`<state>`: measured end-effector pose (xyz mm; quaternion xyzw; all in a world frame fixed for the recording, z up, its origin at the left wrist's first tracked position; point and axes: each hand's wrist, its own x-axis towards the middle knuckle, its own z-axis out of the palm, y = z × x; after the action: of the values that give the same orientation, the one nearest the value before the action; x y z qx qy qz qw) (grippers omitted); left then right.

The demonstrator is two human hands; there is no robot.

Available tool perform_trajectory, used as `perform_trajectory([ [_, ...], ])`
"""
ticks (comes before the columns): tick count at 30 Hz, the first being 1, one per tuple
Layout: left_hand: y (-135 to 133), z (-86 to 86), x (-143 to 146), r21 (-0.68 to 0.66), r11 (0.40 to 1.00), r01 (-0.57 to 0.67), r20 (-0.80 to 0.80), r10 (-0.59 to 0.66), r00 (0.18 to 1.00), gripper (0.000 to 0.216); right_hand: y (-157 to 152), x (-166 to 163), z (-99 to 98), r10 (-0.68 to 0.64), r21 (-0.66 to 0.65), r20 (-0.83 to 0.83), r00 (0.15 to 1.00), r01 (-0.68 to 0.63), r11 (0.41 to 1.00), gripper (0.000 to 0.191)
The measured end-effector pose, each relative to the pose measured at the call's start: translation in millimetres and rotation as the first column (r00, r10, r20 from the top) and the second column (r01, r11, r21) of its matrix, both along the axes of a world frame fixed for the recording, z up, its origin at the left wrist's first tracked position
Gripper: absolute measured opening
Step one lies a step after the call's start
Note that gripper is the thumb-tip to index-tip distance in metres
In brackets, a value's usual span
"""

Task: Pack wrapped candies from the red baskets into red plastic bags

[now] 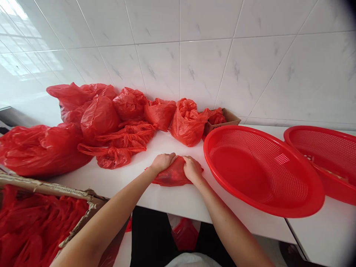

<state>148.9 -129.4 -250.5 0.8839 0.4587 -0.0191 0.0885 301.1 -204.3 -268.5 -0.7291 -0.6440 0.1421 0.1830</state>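
Note:
A small red plastic bag [172,176] lies on the white counter [178,200] near its front edge. My left hand [162,162] grips the bag's top left, fingers curled over it. On the bag's right side my right hand [191,168] clutches it the same way. Both hands press the bag down against the counter, and what is inside the bag is hidden.
Several filled, knotted red bags [111,122] are piled along the tiled wall at the left and back. A small cardboard box [225,119] stands behind a round red mesh basket [261,170]; a second basket [325,159] is far right. A cardboard box of red bags [41,218] sits at lower left.

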Motion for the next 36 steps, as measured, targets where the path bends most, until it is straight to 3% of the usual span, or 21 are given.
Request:
perform_trajectory([
  [16,-13.0,-0.6,-11.9,0.083,0.996,0.022,0.070,-0.027,0.997,0.033,-7.4,1.6,-2.9,0.052,0.116,-0.113,0.992,-0.039,0.993,0.040],
  [23,-18.2,24.2,-59.9,0.043,0.999,-0.029,0.035,0.028,0.999,0.055,-8.3,6.1,-4.9,0.055,0.161,-0.247,0.968,-0.015,0.987,0.031],
  [28,-39.2,32.8,-96.1,-0.040,0.999,0.019,-0.025,-0.020,0.999,0.051,-6.4,10.2,-9.8,0.073,0.166,-0.322,0.944,-0.019,0.986,0.028],
  [36,-36.1,49.6,-131.5,-0.007,1.000,-0.013,0.026,0.013,1.000,0.051,-14.7,6.9,-3.0,0.258,0.219,-0.363,0.895,-0.187,0.957,0.012],
])
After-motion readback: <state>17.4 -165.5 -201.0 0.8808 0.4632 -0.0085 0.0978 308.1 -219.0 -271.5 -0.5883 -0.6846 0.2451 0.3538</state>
